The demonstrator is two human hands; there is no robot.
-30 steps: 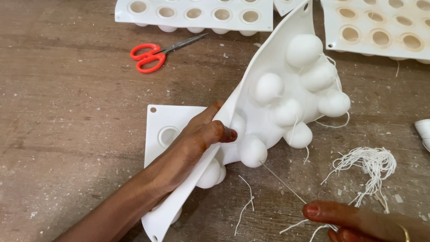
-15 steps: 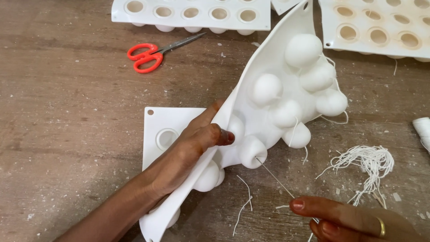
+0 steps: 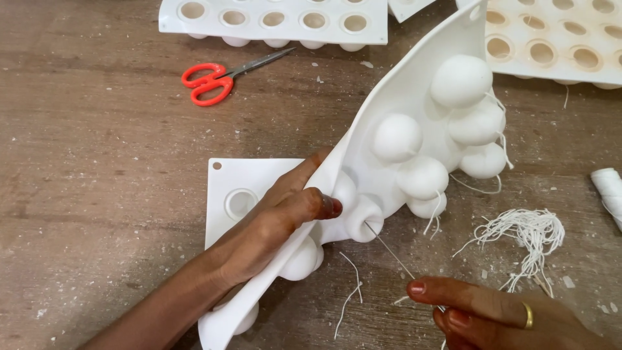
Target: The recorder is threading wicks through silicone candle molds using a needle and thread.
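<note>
Two hands at work, mid worktop (image 3: 97,162). Your left hand (image 3: 278,220) has its fingers clenched on the edge of a white mould sheet (image 3: 414,110), folded up on its side so the round bulbs underneath face your right hand – that exposes the bulb tips where the threads come out. Wrist comes in from the near-left, thumb on the sheet's inner face, fingers curled over the fold. Your right hand (image 3: 492,311), near edge, right of centre, pinches a thin needle (image 3: 389,249) w/ thumb & forefinger; its tip sits at a lower bulb. Ring on one finger. A second flat mould sheet (image 3: 233,181) lies under the folded one. Loose wick threads (image 3: 525,233) are piled just right of the bulbs. Red-handled scissors (image 3: 214,81) lie toward the far edge, well apart. More moulds line the far edge; thread spool (image 3: 609,188) at right edge.
</note>
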